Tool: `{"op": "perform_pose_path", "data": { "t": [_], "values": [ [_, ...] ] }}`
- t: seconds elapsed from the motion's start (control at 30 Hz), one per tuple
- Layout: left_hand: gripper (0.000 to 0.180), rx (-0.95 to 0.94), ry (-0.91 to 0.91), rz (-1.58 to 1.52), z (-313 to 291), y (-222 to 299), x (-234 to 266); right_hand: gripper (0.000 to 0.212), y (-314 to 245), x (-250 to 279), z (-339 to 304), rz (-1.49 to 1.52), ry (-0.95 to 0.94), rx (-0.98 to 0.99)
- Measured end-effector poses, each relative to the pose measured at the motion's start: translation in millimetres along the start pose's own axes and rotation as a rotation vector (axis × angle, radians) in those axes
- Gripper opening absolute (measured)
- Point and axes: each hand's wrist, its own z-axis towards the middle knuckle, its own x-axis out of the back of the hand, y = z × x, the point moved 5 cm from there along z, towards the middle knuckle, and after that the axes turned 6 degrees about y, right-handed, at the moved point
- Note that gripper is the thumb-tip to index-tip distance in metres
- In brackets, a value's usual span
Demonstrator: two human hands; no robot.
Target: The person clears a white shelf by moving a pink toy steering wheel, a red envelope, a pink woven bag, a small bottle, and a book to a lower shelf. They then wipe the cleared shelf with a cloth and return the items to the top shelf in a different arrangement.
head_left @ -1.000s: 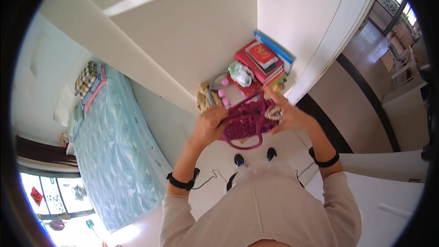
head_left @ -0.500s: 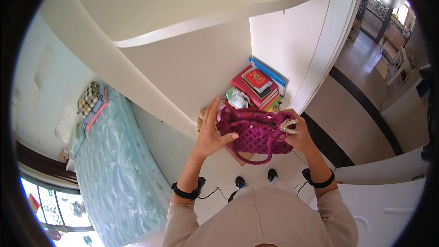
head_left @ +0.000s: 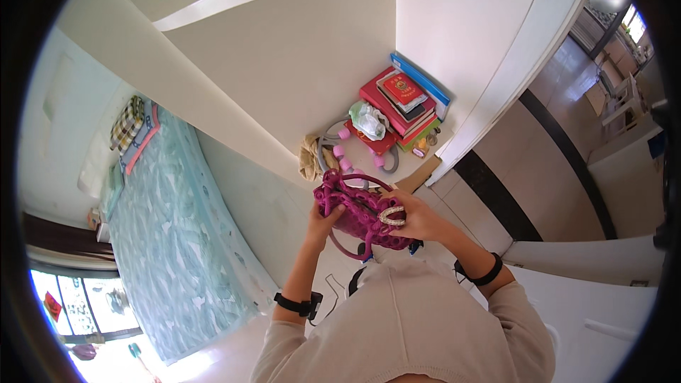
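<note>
A magenta openwork handbag (head_left: 357, 221) with looped handles hangs in front of me, just before a low cabinet shelf, gripped at both ends. My left hand (head_left: 320, 224) is closed round its left end, thumb pressed on the near side. My right hand (head_left: 423, 217) closes on its right end, beside a pale looped ornament (head_left: 391, 215) attached to the bag. Part of each hand's fingers is hidden behind the bag. Beyond it on the shelf lie a grey ring with pink rollers (head_left: 339, 151), a crumpled plastic bag (head_left: 368, 122) and a beige cloth bundle (head_left: 310, 159).
Red books (head_left: 392, 111) are stacked in the shelf corner, a red booklet (head_left: 403, 88) on top and a blue folder (head_left: 425, 84) behind. Small jars (head_left: 423, 146) stand near the stack. A bed (head_left: 188, 241) is at left; a white cabinet side (head_left: 504, 64) rises at right.
The handbag has come nearer to me and slightly left, off the shelf's front. My left hand, spread before, now grips it. More of the shelf's contents shows.
</note>
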Motion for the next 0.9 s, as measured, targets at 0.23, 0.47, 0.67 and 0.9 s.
{"op": "perform_pose_path", "data": {
  "t": [0.23, 0.47, 0.67, 0.9],
  "values": [
    [0.07, -0.068, 0.0, -0.132, 8, 24, -9, 0.056, 30, -8, 0, 0.015, 0.141, -0.103],
    [0.089, -0.114, 0.027, -0.277, 25, 53, -54, 0.042, 28, 68, 37, 0.149, 0.541, -0.105],
    [0.073, -0.013, -0.085, -0.268, 35, 38, -78, 0.039, 40, 135, 30, 0.121, 0.893, -0.092],
    [0.072, 0.033, -0.253, 0.029, 38, 29, -106, 0.044, 31, 154, 2, -0.014, 0.898, -0.193]
  ]
}}
